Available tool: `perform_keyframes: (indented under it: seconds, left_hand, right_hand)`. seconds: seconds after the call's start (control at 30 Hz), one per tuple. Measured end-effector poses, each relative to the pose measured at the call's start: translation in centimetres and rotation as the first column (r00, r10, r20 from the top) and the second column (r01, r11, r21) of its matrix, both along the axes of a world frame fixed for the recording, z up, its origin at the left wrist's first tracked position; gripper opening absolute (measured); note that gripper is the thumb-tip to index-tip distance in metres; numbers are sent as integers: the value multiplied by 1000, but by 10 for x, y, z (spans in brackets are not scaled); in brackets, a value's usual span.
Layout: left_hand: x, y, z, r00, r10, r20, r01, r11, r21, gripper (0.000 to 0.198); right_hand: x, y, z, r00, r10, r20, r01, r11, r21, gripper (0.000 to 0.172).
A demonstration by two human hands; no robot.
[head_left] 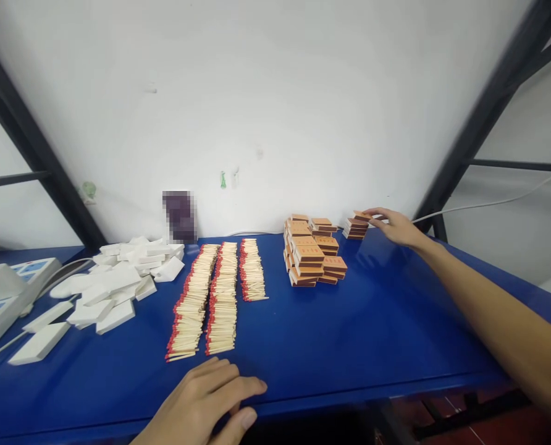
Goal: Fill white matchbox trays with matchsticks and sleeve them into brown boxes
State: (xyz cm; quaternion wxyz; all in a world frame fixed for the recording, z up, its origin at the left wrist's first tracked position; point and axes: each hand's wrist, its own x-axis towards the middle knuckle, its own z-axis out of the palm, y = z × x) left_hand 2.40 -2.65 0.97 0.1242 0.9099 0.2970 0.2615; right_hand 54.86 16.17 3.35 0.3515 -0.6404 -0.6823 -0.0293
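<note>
At the right rear, my right hand [395,226] pinches a matchbox [361,216] at the top of a short stack of matchboxes [355,229]. That box sits slightly askew over the ones below. My left hand [206,395] is by the table's front edge, holding nothing, its fingers loosely bent and the thumb apart. Just beyond it lie rows of red-tipped matches, a left row [193,303], a middle row [222,300] and a shorter right row [252,270]. A larger pile of orange-brown matchbox sleeves or boxes [309,250] stands between the matches and the short stack.
White matchbox trays [118,281] lie heaped on the left of the blue table [386,334]. Further left is a white power strip [20,290] with cables. A pixelated dark object [180,216] leans on the wall. Black metal frame posts [479,117] flank the table.
</note>
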Motion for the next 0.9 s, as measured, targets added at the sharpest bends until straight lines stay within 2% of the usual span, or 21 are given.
perform_keyframes:
  seconds: [0.1, 0.23, 0.37, 0.47, 0.53, 0.6, 0.67, 0.73, 0.77, 0.8, 0.87, 0.9]
  left_hand:
    - [0, 2, 1, 999, -34, -2, 34, 999, -7, 24]
    - [0, 2, 3, 1000, -28, -11, 27, 999, -20, 24]
    - [0, -1, -3, 1000, 18, 14, -17, 999, -36, 23]
    - [-7, -1, -7, 977, 163, 134, -160, 986, -35, 21]
    - [-20, 2, -4, 926, 313, 208, -316, 949, -23, 22]
    - [-41, 9, 6, 892, 398, 212, -410, 912, 9, 25]
    - [-68, 20, 18, 810, 550, 203, -573, 816, 77, 30]
    - [-98, 32, 24, 724, 679, 125, -690, 704, 172, 42]
    - [-112, 38, 24, 689, 722, 63, -713, 660, 237, 46]
    - [-125, 43, 23, 656, 754, 10, -717, 620, 317, 50]
    - [-143, 52, 16, 596, 801, -63, -706, 559, 434, 52]
    - [-149, 54, 12, 584, 808, -81, -704, 553, 445, 50]
  right_hand:
    - [8, 11, -13, 999, 33, 26, -34, 999, 11, 27]
    - [12, 19, -21, 999, 11, 44, -12, 999, 30, 29]
    - [6, 14, -18, 998, 12, 59, -18, 996, 90, 23]
    - [-4, 3, -6, 998, -26, 62, 14, 983, 181, 27]
    - [-16, -9, 5, 997, -45, 70, 28, 974, 224, 34]
    - [-35, -24, 16, 995, -22, 96, -1, 974, 229, 37]
    - [-62, -44, 23, 988, 57, 145, -85, 977, 194, 35]
    - [-94, -66, 26, 963, 144, 228, -183, 970, 162, 29]
    - [-111, -77, 26, 906, 212, 367, -272, 955, 120, 31]
    - [-127, -86, 26, 859, 229, 458, -323, 937, 137, 32]
    - [-153, -100, 21, 805, 267, 530, -395, 908, 141, 35]
    - [-163, -103, 18, 789, 273, 551, -419, 894, 158, 37]
